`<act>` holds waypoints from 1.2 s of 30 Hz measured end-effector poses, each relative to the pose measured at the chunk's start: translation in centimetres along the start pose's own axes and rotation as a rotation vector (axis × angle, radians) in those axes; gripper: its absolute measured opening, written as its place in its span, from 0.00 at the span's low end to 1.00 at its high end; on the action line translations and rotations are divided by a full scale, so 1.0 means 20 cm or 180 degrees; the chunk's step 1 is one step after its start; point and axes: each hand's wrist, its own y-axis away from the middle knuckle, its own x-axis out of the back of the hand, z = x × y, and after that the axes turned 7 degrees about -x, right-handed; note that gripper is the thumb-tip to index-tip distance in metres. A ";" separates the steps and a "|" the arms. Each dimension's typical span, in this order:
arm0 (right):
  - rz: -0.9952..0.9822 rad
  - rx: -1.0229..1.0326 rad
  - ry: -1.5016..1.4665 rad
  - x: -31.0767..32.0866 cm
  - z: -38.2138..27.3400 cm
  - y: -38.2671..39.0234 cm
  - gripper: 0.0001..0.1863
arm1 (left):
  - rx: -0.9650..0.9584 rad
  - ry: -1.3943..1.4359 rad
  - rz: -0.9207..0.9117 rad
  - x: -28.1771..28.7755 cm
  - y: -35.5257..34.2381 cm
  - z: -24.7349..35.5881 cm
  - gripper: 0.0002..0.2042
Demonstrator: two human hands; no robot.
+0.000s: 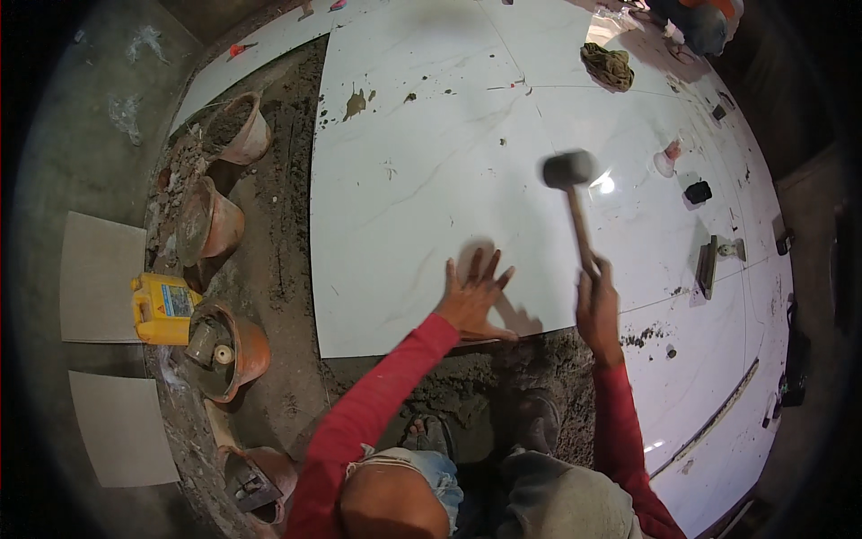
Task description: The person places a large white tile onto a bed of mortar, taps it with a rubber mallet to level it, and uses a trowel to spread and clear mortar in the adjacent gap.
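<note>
My right hand (598, 310) grips the wooden handle of a rubber mallet (580, 216), its dark head raised above the floor tiles and slightly blurred. Below and left of it, my left hand (474, 295) lies with fingers spread on a large white marbled tile (404, 225), close to its near edge. Nothing is held in that hand. Grey wet mortar (503, 368) borders the tile's near edge, right in front of my feet. Whether the mallet's head touches anything is hard to tell; it appears to be in the air.
Along the left, a mortar strip holds several orange buckets (256, 355) and a yellow jerrycan (166, 308). On the tiles at right lie a trowel (708, 268), a suction cup (666, 160), a black block (698, 192) and a crumpled cloth (608, 66). Another person (705, 22) is at the far right.
</note>
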 end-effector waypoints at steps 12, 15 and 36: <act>-0.0178 0.0048 0.1495 -0.48 0.20 -0.60 0.33 | 0.0395 -0.0057 -0.0073 0.14 -0.35 0.08 0.50; 0.0242 0.0050 0.0712 -0.53 0.06 -0.61 0.27 | 0.0432 0.0002 0.0076 0.15 -0.30 0.03 0.48; -0.0074 -0.0169 0.1157 -0.59 0.09 -0.86 0.15 | 0.0293 -0.0231 -0.0467 0.16 -0.43 -0.02 0.53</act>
